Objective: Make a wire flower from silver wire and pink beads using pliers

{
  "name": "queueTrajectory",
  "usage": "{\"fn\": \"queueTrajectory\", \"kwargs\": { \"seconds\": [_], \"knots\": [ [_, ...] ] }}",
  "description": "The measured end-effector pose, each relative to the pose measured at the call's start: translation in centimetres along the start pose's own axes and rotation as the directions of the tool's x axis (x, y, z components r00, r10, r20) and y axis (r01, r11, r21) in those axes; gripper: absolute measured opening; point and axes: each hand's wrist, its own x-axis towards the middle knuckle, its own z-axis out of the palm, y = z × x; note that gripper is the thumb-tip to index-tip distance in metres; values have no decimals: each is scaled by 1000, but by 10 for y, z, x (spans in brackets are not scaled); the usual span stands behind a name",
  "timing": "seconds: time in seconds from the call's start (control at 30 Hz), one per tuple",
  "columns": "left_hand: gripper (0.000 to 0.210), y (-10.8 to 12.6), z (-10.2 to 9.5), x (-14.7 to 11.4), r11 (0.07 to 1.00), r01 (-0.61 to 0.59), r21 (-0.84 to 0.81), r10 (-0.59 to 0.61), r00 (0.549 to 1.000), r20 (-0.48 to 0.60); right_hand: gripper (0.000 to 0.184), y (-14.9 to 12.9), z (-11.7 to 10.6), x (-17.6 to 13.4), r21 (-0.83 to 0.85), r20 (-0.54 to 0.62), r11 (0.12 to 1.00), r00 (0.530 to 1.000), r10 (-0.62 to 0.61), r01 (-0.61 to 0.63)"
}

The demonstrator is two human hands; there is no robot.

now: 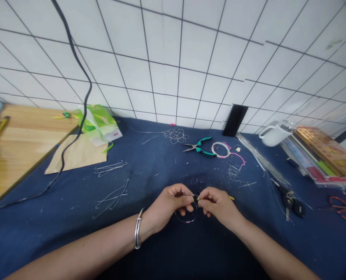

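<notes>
Near the front of the blue cloth, a thin wire ring with pink thread wound at its lower edge hangs from my fingers. My left hand, with a silver bangle on the wrist, pinches the top of the ring. Close by on the right, my right hand pinches the wire at the ring's top right; its fingertips partly hide what they grip. A small yellow tip shows behind my right hand, the rest of it hidden. Beyond the hands lie teal-handled pliers and a flower-shaped wire piece.
Bent wires lie to the left, near brown paper and a green bag. A thread coil lies beside the pliers. On the right are straight wires, keys, red scissors, a white mug and stacked books.
</notes>
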Motion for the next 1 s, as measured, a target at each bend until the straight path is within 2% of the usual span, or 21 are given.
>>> {"fn": "queueTrajectory", "kwargs": {
  "seconds": [0.13,0.27,0.6,0.87,1.0],
  "knots": [
    [14,-1,1,0,1000,-5,-3,5,999,34,10,0,3,1,45,-73,998,997,-38,41],
    [17,-2,0,1,1000,-20,-6,20,999,45,13,-1,3,0,46,-87,997,995,-55,59],
    [26,0,-4,2,990,3,-139,7,998,68,14,3,1,-1,73,-55,996,997,-52,56],
    [22,-4,-6,6,989,45,-142,-39,998,43,13,1,-1,0,37,-46,998,998,-53,55],
    [19,-4,-5,6,992,51,-114,-47,998,41,14,0,2,-1,109,-25,994,999,-22,25]
  ]
}}
